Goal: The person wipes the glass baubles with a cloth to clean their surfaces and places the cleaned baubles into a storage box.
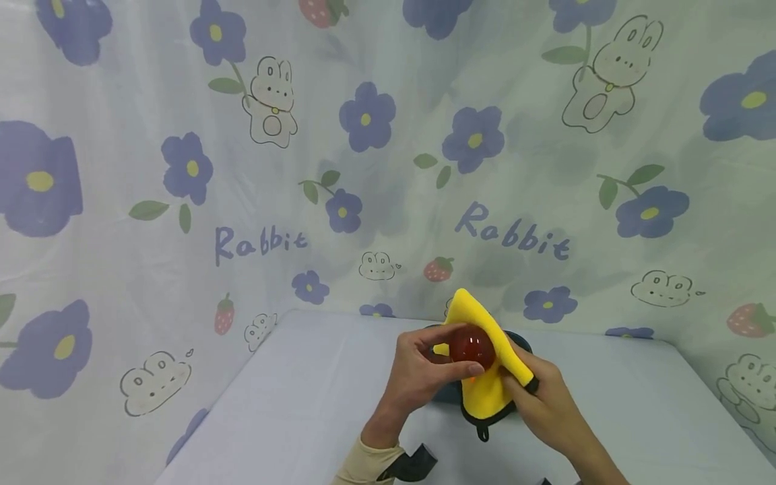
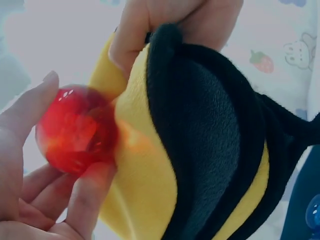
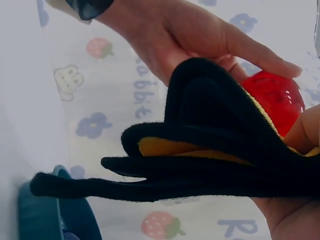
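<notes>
A glossy, see-through red ball (image 1: 472, 347) is pinched between the thumb and fingers of my left hand (image 1: 418, 370). My right hand (image 1: 542, 397) grips a folded cloth (image 1: 485, 397), yellow on one face and dark on the other, with a dark edge and a small hanging loop. In the left wrist view the yellow face of the cloth (image 2: 145, 185) lies right against the ball (image 2: 77, 130). The right wrist view shows the cloth's dark folds (image 3: 215, 140) in front of the ball (image 3: 275, 100).
Behind and below the hands stands a dark teal container (image 1: 445, 394), mostly hidden by them. A blue shiny round thing (image 2: 314, 212) shows inside it in the left wrist view. The white table (image 1: 291, 404) runs back to a curtain (image 1: 388, 168) printed with flowers and rabbits.
</notes>
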{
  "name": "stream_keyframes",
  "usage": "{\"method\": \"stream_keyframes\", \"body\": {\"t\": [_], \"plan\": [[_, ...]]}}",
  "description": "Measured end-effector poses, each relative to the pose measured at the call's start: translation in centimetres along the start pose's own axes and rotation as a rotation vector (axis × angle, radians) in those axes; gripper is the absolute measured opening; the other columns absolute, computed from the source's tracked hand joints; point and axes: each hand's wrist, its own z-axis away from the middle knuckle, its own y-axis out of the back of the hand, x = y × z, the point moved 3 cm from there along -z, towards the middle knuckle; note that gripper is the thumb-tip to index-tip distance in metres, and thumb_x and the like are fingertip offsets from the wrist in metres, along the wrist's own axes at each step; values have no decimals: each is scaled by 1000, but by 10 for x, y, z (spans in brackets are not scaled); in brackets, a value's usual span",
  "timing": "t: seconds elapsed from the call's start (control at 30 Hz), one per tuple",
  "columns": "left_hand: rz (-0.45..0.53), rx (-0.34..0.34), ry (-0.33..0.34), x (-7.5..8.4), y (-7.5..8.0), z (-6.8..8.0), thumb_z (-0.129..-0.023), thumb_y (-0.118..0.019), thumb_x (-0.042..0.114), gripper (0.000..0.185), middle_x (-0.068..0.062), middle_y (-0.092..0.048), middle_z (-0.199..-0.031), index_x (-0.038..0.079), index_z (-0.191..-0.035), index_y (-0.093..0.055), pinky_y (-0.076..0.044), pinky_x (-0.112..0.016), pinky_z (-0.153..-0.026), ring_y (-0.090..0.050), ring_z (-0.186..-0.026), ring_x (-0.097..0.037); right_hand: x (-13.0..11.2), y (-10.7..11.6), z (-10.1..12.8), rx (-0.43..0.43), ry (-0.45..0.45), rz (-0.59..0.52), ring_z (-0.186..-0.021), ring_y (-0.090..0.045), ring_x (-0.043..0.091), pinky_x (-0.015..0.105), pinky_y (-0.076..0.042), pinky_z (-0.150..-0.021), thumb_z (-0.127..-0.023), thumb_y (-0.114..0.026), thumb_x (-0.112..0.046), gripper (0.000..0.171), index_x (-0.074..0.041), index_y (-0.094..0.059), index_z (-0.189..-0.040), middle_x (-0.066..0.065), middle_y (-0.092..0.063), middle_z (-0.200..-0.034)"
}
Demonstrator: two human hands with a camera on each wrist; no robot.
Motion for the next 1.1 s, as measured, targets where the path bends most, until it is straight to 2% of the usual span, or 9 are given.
{"method": "stream_keyframes", "body": {"t": [0.1, 0.2, 0.33, 0.47, 0.67, 0.8, 0.93, 1.1], "plan": [[27, 44, -7, -1, 0, 0, -86, -86, 31, 48, -18, -76, -122, 11, -128, -73, -65, -38, -81, -76, -105, -13, -1, -2, 0, -12, -31, -22, -77, -61, 11, 24, -59, -68, -95, -57, 13, 41, 7, -59, -136, 8, -66, -99], [47, 88, -3, -3, 1, -1, -86, -86, 26, 44, -17, -76, -118, 12, -126, -75, -65, -38, -82, -74, -102, -12, -2, -4, 1, -26, -72, -40, -78, -61, 11, 24, -59, -67, -97, -57, 10, 36, 5, -61, -133, 8, -64, -98], [54, 135, 0, -4, 2, -2, -86, -85, 23, 39, -14, -78, -115, 15, -124, -76, -65, -38, -84, -70, -97, -13, -4, -6, 2, -43, -114, -69, -79, -62, 11, 25, -60, -68, -98, -58, 7, 36, 6, -60, -135, 11, -65, -100], [57, 168, -7, -5, 2, -3, -86, -85, 24, 42, -13, -77, -119, 14, -126, -75, -64, -37, -88, -72, -102, -15, -3, -7, 2, -54, -135, -81, -80, -62, 11, 25, -61, -68, -98, -58, 7, 38, 7, -58, -137, 14, -67, -104], [-11, 204, -1, -5, 5, -3, -86, -86, 29, 51, -12, -76, -120, 16, -132, -71, -64, -33, -87, -73, -104, -14, -2, -6, 3, -35, -158, -37, -81, -60, 9, 23, -61, -70, -97, -60, 7, 44, 9, -56, -141, 17, -69, -110], [-70, 192, 30, -7, 9, -4, -86, -86, 29, 50, -10, -75, -120, 17, -133, -70, -63, -32, -90, -73, -104, -16, -5, -4, 3, -23, -144, 4, -84, -62, 5, 24, -63, -74, -94, -62, 9, 50, 10, -53, -143, 23, -71, -118], [-123, 156, 97, -13, 13, -6, -87, -85, 33, 45, -5, -75, -121, 20, -128, -72, -63, -33, -93, -72, -107, -17, -11, -3, 2, -18, -66, 45, -90, -67, 4, 26, -65, -78, -91, -63, 14, 55, 10, -53, -144, 26, -70, -126], [-165, 90, 197, -21, 15, -6, -85, -86, 36, 43, 0, -77, -120, 23, -124, -75, -63, -28, -90, -72, -108, -13, -15, -5, 0, -19, 36, 126, -112, -67, 0, 12, -54, -92, -86, -64, 20, 72, -5, -51, -152, 18, -64, -142]]}}
